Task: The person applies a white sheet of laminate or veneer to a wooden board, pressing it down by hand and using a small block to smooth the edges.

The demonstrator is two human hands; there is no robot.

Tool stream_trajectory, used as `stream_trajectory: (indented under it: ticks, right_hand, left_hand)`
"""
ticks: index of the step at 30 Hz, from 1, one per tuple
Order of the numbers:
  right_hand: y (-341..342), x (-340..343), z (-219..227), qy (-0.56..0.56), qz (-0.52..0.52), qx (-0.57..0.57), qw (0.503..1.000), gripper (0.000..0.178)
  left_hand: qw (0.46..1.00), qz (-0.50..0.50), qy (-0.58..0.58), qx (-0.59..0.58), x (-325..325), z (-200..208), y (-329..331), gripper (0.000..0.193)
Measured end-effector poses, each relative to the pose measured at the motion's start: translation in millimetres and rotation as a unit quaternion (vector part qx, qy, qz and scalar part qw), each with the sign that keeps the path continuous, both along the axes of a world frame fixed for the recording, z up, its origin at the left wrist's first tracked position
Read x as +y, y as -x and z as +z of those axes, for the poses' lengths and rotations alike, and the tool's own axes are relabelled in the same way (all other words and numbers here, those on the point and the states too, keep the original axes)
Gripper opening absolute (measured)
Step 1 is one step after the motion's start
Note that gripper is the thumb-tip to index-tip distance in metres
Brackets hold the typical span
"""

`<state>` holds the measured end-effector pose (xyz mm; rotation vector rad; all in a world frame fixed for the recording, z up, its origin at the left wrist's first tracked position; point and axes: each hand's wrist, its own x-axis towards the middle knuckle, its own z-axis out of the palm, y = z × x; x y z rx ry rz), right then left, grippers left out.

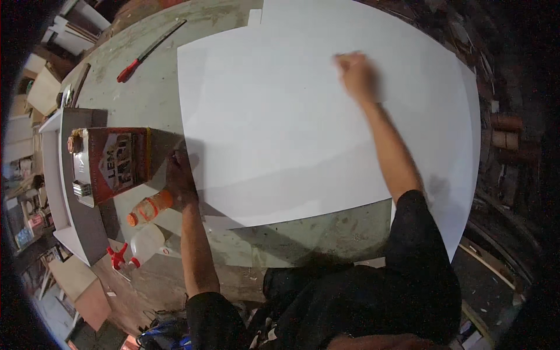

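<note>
1 orange bottle [150,208], 1 can [119,163] near left hand [182,178]; right hand [359,76] over sheet [274,122]; both grips unclear

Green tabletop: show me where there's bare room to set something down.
Bare: between the red-handled tool and the white sheet; also the tabletop along the sheet's near edge. Crowded: around the left hand, red can and orange bottle.

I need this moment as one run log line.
left hand: at left edge of large white flat sheet | right hand: blurred, over sheet
</note>
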<state>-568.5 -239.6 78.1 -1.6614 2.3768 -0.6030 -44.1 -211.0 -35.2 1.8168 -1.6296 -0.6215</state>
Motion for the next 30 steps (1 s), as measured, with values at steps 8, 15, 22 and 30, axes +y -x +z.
stream_trajectory:
  ticks: [8, 15, 22, 30]
  right_hand:
    - [13.3, 74.2, -3.1, 0.062, -0.012, 0.008, 0.998, 0.02]
    - [62.9, 80.3, -16.5, 0.016, -0.035, 0.11, 0.993, 0.022]
    - [127.9, 45.6, -5.5, -0.032, -0.141, 0.126, 0.982, 0.033]
    - [141.5, 19.9, -14.6, -0.007, -0.136, 0.132, 0.982, 0.037]
  left_hand:
    - [0.919, 0.007, -0.016, -0.394, 7.7, -14.3, -22.0, 0.036]
    - [0.841, -0.013, -0.013, -0.54, 4.1, -45.0, -54.1, 0.045]
    - [0.981, 0.008, -0.105, -0.162, 0.1, 24.0, 12.2, 0.043]
    - [0.998, 0.008, -0.048, 0.03, 5.1, -21.7, -24.5, 0.04]
